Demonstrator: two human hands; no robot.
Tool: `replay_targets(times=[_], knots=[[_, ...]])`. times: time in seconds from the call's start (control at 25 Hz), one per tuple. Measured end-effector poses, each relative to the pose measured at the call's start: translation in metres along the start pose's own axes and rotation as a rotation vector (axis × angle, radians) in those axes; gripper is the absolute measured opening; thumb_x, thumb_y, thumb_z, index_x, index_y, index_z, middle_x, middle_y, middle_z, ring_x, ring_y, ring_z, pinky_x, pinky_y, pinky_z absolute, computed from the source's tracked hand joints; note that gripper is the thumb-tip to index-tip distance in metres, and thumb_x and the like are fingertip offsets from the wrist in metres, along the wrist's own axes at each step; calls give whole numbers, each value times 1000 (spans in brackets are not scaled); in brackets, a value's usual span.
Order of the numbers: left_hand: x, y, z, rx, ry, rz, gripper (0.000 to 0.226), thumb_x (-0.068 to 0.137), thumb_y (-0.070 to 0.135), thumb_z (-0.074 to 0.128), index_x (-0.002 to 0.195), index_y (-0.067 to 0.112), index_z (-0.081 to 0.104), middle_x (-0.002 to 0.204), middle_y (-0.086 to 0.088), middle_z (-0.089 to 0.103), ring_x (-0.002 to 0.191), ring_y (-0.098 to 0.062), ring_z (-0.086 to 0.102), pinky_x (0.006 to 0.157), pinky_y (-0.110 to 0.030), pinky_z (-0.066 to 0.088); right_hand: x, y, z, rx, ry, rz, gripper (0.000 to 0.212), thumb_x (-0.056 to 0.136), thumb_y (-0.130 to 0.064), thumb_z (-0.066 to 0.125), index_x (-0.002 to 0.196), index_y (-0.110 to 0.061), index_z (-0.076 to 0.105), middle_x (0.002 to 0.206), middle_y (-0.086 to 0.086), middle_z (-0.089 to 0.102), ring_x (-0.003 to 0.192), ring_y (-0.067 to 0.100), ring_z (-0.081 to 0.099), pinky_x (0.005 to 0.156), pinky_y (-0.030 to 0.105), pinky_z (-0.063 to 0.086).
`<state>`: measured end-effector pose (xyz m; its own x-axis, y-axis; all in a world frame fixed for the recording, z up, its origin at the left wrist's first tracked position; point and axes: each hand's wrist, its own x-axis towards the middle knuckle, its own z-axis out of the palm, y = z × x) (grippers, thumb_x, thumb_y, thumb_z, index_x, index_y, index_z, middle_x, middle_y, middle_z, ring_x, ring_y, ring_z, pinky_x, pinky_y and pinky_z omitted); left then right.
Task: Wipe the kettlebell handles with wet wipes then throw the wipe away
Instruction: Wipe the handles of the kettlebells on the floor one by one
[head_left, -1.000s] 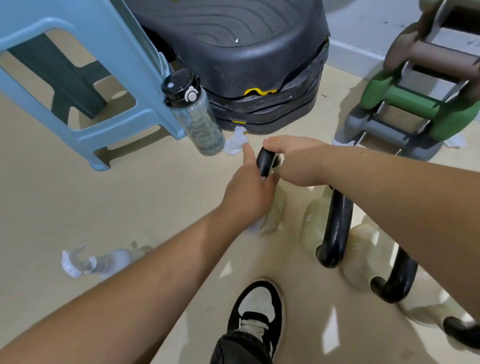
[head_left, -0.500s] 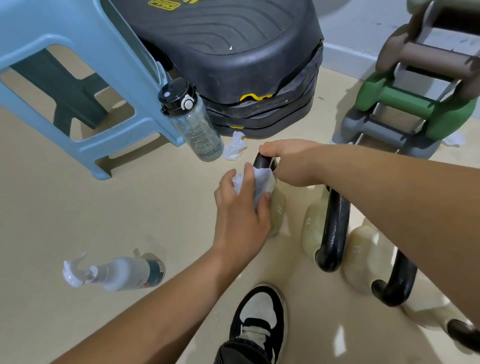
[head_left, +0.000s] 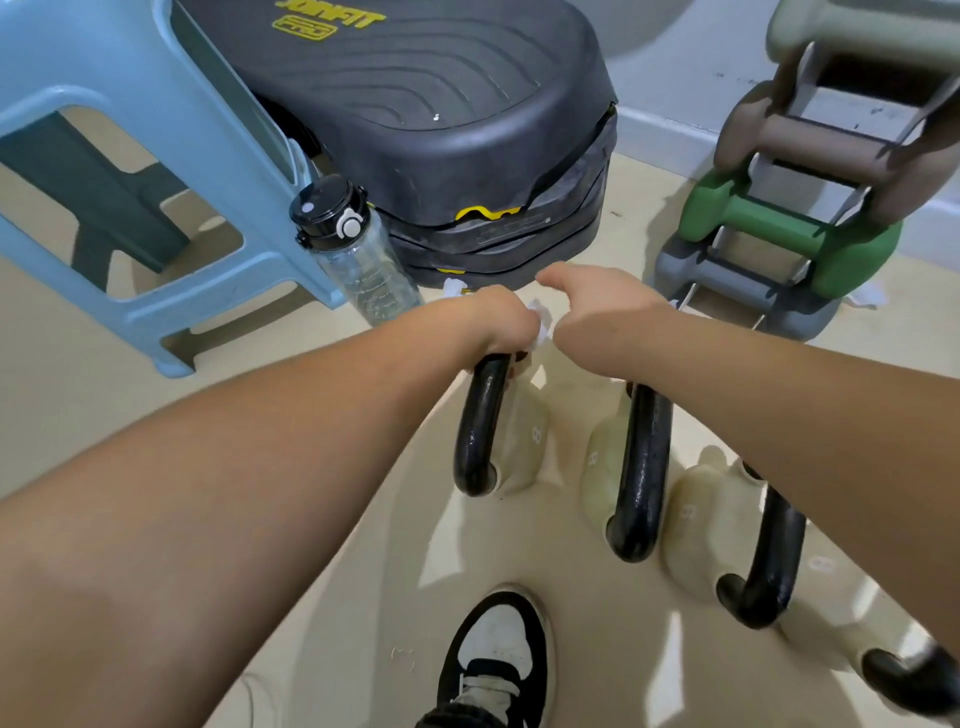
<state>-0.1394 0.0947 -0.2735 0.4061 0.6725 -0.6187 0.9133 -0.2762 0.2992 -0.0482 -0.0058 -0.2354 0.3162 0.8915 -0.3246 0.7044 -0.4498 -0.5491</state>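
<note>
I look down at a row of cream kettlebells on the beige floor (head_left: 130, 415), each w/ a black handle. My left hand (head_left: 501, 322) is closed around the far end of the leftmost kettlebell handle (head_left: 480, 421), fingers wrapped down over it. A bit of white wet wipe (head_left: 540, 325) sticks out at the right side of this hand, between both hands, so the wipe is squeezed in the left grip against the handle. My right hand (head_left: 597, 306) is just beside it, on the right, thumb pointing to the far left; the fingers curl down and I cannot tell if they pinch the wipe or only touch the kettlebell (head_left: 530, 441) body.

The second handle (head_left: 641, 467) is right of the first, partly under my right forearm. A third handle (head_left: 769, 566) and a fourth one (head_left: 909, 680) go on to the near right.

Far left stands a light blue plastic stool (head_left: 156, 171), and a clear water bottle (head_left: 363, 260) w/ black cap leans near its leg. Behind is a black aerobic step (head_left: 415, 104) w/ yellow logo. A crumpled white wipe (head_left: 452, 286) lies at its base, mostly hidden by my left hand. Far right is a dumbbell rack (head_left: 789, 234) w/ green, brown and grey dumbbells. My black-white sneaker (head_left: 493, 654) is at the near edge.
</note>
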Motion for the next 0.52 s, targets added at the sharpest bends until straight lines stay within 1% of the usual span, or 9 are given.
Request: replay_targets(times=[0.08, 0.16, 0.24, 0.28, 0.32, 0.36, 0.4, 0.44, 0.52], knots=[[0, 2, 3, -138, 83, 0, 32, 102, 31, 45, 80, 9, 54, 86, -12, 70, 72, -30, 70, 71, -36, 62, -7, 7, -2, -41, -42, -5, 57, 86, -10, 45, 140, -26, 47, 141, 3, 53, 122, 29, 53, 98, 41, 49], [-15, -11, 22, -188, 275, 111, 23, 101, 31, 43, 105, 10, 54, 85, -2, 65, 78, -31, 67, 68, -35, 56, -14, 11, 4, -57, -99, -11, 61, 86, -8, 45, 142, -31, 45, 142, 2, 52, 125, 27, 51, 99, 39, 48], [-46, -39, 57, -224, 448, 273, 32, 103, 30, 42, 132, 16, 44, 88, 9, 59, 88, -29, 61, 66, -33, 44, -18, 12, 9, -71, -120, -17, 63, 86, -7, 44, 144, -32, 43, 140, 2, 52, 124, 25, 51, 97, 36, 48], [-63, -54, 74, -266, 515, 324, 42, 104, 32, 41, 144, 20, 37, 103, 9, 62, 98, -23, 60, 73, -32, 44, -19, 11, 11, -73, -125, -31, 63, 86, -6, 43, 144, -32, 43, 136, 2, 53, 121, 24, 51, 95, 34, 47], [-76, -69, 92, -326, 545, 332, 51, 106, 37, 39, 154, 24, 28, 128, 9, 60, 115, -15, 57, 86, -29, 45, -21, 9, 14, -78, -133, -50, 63, 86, -6, 42, 144, -32, 43, 131, 2, 54, 119, 24, 51, 95, 32, 46], [-88, -82, 109, -407, 532, 326, 59, 106, 41, 38, 160, 26, 18, 147, 12, 47, 131, -2, 47, 101, -23, 39, -23, 6, 16, -89, -142, -66, 64, 87, -5, 42, 145, -31, 42, 131, 1, 53, 120, 23, 49, 96, 31, 44], [-97, -96, 126, -458, 506, 322, 64, 106, 44, 36, 162, 28, 10, 155, 17, 33, 139, 10, 33, 109, -15, 30, -25, 3, 18, -102, -155, -79, 66, 87, -5, 42, 148, -30, 39, 139, 0, 50, 127, 22, 46, 100, 30, 41], [-106, -105, 139, -492, 485, 325, 65, 106, 46, 34, 162, 29, 6, 158, 21, 25, 142, 15, 25, 113, -12, 24, -28, 0, 21, -110, -167, -93, 67, 88, -4, 42, 150, -27, 35, 149, -2, 44, 134, 22, 41, 105, 31, 38], [-110, -110, 144, -528, 481, 348, 60, 107, 48, 30, 162, 29, 14, 155, 19, 35, 139, 8, 35, 113, -15, 28, -31, -2, 27, -129, -188, -122, 70, 86, -3, 42, 152, -23, 29, 158, -2, 32, 140, 24, 36, 110, 38, 37]])
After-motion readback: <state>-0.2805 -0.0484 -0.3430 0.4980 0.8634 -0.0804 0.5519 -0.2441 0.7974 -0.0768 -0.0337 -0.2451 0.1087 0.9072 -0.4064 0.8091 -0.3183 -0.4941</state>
